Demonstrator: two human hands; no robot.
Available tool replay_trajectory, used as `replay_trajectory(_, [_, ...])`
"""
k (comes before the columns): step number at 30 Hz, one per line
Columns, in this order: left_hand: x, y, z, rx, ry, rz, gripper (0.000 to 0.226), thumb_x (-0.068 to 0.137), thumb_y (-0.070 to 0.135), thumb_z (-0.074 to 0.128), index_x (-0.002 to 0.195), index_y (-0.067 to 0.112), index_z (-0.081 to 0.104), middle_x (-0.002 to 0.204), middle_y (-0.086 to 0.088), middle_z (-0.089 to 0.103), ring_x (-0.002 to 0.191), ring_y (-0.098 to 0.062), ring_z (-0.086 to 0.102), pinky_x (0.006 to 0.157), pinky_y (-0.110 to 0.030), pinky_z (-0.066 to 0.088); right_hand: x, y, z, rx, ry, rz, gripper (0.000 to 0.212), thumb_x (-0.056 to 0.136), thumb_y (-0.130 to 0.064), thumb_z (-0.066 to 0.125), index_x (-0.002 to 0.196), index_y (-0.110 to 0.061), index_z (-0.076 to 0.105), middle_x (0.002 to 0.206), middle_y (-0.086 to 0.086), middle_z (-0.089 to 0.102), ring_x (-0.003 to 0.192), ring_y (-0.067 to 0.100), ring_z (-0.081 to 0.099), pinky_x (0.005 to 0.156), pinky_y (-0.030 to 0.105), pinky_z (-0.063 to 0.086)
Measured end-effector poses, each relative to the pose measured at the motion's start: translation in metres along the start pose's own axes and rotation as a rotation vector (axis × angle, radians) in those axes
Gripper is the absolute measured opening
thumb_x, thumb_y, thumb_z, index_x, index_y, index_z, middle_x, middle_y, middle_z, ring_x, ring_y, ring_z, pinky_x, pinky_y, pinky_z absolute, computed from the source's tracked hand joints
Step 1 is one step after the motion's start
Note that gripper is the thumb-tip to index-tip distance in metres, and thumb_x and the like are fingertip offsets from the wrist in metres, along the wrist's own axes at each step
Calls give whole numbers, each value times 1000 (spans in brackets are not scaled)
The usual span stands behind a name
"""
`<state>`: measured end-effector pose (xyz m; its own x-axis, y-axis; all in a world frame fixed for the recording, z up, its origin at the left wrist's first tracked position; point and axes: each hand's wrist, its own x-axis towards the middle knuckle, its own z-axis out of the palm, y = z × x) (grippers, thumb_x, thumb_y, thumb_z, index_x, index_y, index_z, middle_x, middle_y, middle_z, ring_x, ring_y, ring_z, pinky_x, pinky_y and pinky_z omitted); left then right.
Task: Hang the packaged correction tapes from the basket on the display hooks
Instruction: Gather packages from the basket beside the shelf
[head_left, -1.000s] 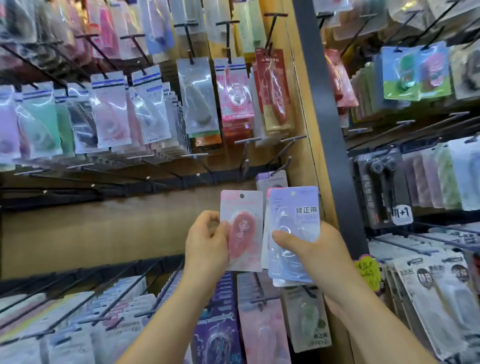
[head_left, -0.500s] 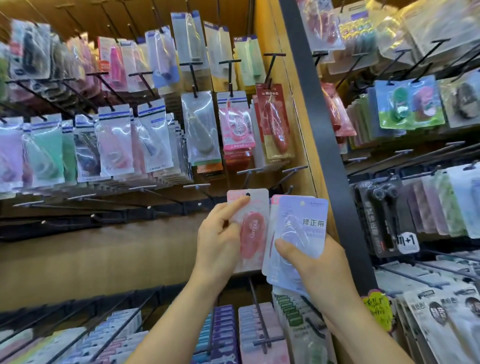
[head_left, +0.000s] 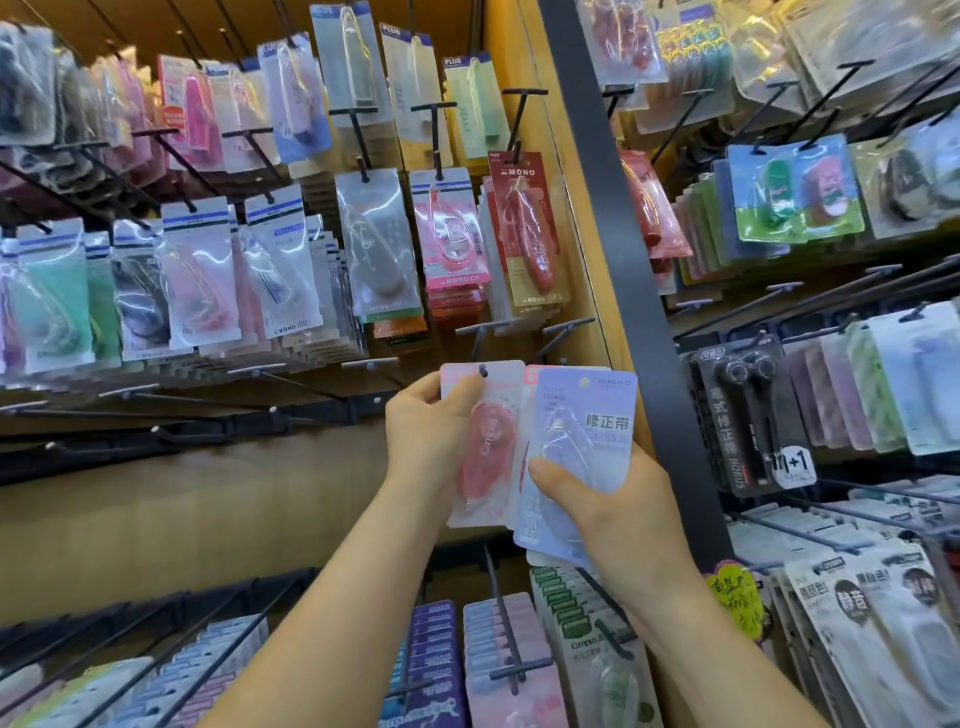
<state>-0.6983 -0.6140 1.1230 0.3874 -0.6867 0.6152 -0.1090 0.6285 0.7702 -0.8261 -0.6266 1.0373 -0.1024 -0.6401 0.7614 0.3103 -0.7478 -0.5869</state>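
Indoors, wooden display wall (head_left: 208, 493) of hooked packets (head_left: 200, 270), left grip (head_left: 431, 431) pinching pink packet (head_left: 491, 452), right grip (head_left: 618, 499) clamped on lilac stack (head_left: 587, 415).

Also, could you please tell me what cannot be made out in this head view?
Basket: outside the head view's frame.
Right hand: the lilac pack in front covers the packs behind it, so their count is unclear.
Pink pack in the left hand: a dark spot sits at its hang hole; whether a hook passes through is too small to tell.
Packs at the left edge: blurred, labels unreadable.
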Motion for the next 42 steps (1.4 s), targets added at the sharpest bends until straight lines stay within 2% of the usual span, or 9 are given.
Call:
replay_trajectory(10, [30,-16,9,230,10,-127,21,101,33,47,111,21,60,108,-8,68,100,-26,66,92,-48,55,-3,5,-10,-54,-47,-21,34,82,-14,78,110,-28,67,103,-12,74,92,3,71,75,23,58])
replay_trajectory(14, [36,-23,-4,186,-90,-281,12,97,16,51,105,14,60,107,-13,67,102,-30,66,94,-46,54,-1,13,-15,-76,-135,57,30,84,-12,76,110,-26,68,102,-9,76,91,8,72,72,21,57])
replay_trajectory(18, [42,-44,-24,203,-188,-196,8,95,14,62,98,13,70,100,-7,74,94,-22,72,88,-43,59,7,16,-13,-42,-192,160,27,86,-7,73,108,-23,69,99,-3,76,86,12,73,63,19,57])
replay_trajectory(22, [76,-67,-20,416,-101,-92,8,90,20,70,88,14,66,94,-7,73,87,-22,72,80,-43,61,13,26,-8,-80,-209,232,25,87,-8,72,106,-24,69,101,1,76,90,19,73,76,36,61])
replay_trajectory(27, [122,-103,-14,613,38,-62,21,94,19,63,77,28,55,101,-7,69,95,-25,66,88,-43,56,15,38,-4,-54,-193,271,24,84,-7,74,104,-21,70,95,-1,76,85,17,73,67,28,59])
replay_trajectory(30, [133,-113,-10,748,82,-32,25,97,24,59,72,27,55,95,-4,67,88,-22,62,76,-33,51,17,39,1,-65,-205,278,26,85,-11,75,106,-23,69,98,-3,76,89,18,73,73,30,60])
replay_trajectory(37, [121,-98,-22,1087,-17,-33,26,102,31,48,112,12,62,111,-10,64,98,-25,61,78,-33,46,18,38,0,79,-224,350,25,85,-15,74,110,-20,72,100,0,77,92,23,74,81,40,60])
replay_trajectory(39, [103,-87,-27,1014,-63,44,17,101,29,49,103,15,58,104,-8,64,86,-21,60,76,-34,52,21,38,0,107,-209,360,25,85,-17,75,110,-19,72,102,2,77,94,24,74,84,43,59])
replay_trajectory(42, [51,-58,-32,512,-170,150,16,101,29,50,101,15,59,88,-3,61,72,-16,59,63,-30,56,24,40,3,118,-192,342,26,84,-19,75,110,-17,72,103,3,77,96,26,73,87,45,58])
